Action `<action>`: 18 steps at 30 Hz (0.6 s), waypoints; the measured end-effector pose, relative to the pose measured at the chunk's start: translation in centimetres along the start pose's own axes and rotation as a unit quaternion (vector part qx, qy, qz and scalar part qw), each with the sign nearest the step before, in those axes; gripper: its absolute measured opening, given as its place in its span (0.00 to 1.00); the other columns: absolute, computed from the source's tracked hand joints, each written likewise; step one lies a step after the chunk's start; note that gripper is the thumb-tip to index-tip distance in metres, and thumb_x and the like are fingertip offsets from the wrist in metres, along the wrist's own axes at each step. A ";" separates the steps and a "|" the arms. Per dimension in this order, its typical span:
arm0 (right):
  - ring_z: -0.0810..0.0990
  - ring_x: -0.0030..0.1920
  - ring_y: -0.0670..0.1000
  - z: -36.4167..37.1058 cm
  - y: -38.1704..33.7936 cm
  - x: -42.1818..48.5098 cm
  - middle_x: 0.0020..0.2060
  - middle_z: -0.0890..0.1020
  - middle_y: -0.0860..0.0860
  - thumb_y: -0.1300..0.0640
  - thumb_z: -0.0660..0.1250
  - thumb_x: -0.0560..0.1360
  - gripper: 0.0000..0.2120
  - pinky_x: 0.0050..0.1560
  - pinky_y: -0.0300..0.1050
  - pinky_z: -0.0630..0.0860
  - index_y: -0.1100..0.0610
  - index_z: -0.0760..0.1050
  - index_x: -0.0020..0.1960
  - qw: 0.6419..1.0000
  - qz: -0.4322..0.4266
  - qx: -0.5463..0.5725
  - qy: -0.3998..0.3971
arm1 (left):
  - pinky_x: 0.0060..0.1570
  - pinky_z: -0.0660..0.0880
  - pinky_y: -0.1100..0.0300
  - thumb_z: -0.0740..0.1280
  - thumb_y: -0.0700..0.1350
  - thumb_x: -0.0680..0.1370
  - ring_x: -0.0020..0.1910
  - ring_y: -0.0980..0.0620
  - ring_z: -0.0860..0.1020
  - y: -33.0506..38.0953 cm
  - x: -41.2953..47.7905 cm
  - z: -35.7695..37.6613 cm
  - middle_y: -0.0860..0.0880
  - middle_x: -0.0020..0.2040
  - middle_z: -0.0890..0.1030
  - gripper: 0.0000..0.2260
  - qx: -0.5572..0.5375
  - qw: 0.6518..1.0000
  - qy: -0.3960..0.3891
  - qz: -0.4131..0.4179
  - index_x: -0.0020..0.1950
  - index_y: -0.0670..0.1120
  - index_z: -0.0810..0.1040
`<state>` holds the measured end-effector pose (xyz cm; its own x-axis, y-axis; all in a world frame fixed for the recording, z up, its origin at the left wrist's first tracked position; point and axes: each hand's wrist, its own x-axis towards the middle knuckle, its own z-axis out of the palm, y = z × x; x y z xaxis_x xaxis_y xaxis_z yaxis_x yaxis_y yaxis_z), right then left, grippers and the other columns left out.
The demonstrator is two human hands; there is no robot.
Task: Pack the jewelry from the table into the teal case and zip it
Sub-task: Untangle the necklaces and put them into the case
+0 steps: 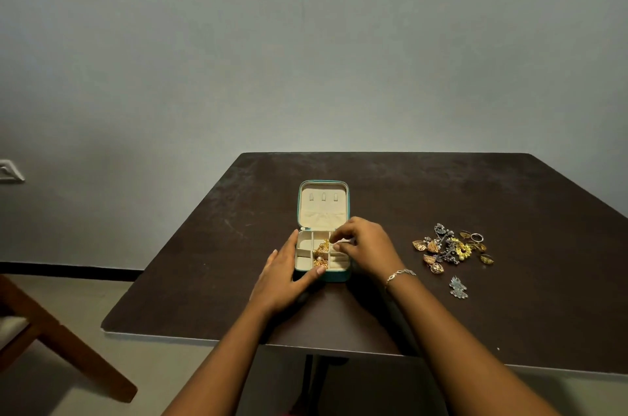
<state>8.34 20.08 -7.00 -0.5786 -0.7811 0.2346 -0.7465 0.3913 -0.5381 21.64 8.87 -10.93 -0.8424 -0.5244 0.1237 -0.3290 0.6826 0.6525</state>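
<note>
The open teal case (323, 208) is braced by the flat left hand (282, 279); the right hand (367, 249) is curled over its compartments, its grip not discernible; jewelry (452, 249) is heaped well apart.

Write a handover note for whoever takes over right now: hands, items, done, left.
Left hand: fingers straight, braced against the left side of the teal case.
Right hand: fingers curled over the right compartments; can't tell if it pinches a piece.
Case: open, mid-table, lid back.
Done: gold pieces in the middle compartments.
Left: jewelry pile on the table to the right, plus a lone silver piece nearer the edge; then zip.
</note>
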 end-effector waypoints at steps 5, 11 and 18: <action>0.72 0.58 0.54 1.2 -1.2 1.5 0.55 0.76 0.53 0.56 0.68 0.72 0.10 0.55 0.47 0.71 0.52 0.80 0.53 0.994 -0.016 -0.100 -0.048 | 0.72 0.56 0.48 0.63 0.58 0.75 0.72 0.53 0.60 -0.2 0.0 0.1 0.54 0.74 0.60 0.36 0.002 1.000 0.016 0.012 0.76 0.51 0.49; 0.73 0.56 0.55 1.9 -1.5 2.1 0.52 0.77 0.54 0.56 0.67 0.72 0.09 0.53 0.49 0.72 0.55 0.82 0.50 0.990 -0.022 -0.132 -0.043 | 0.71 0.58 0.48 0.62 0.62 0.72 0.70 0.53 0.62 -0.6 0.1 0.1 0.53 0.73 0.63 0.36 0.005 0.999 0.021 0.026 0.75 0.51 0.53; 0.69 0.59 0.53 1.8 -1.2 2.5 0.55 0.76 0.53 0.55 0.67 0.72 0.10 0.57 0.49 0.70 0.54 0.80 0.53 0.989 -0.034 -0.124 -0.072 | 0.70 0.58 0.48 0.65 0.58 0.74 0.69 0.54 0.63 -0.4 0.2 0.1 0.54 0.73 0.63 0.33 0.001 0.999 0.029 0.036 0.74 0.52 0.54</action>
<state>8.41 16.79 -7.21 -0.4849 -0.8638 0.1367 -0.8499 0.4285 -0.3065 21.58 8.58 -11.25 -0.8375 -0.5028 0.2143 -0.2694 0.7208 0.6386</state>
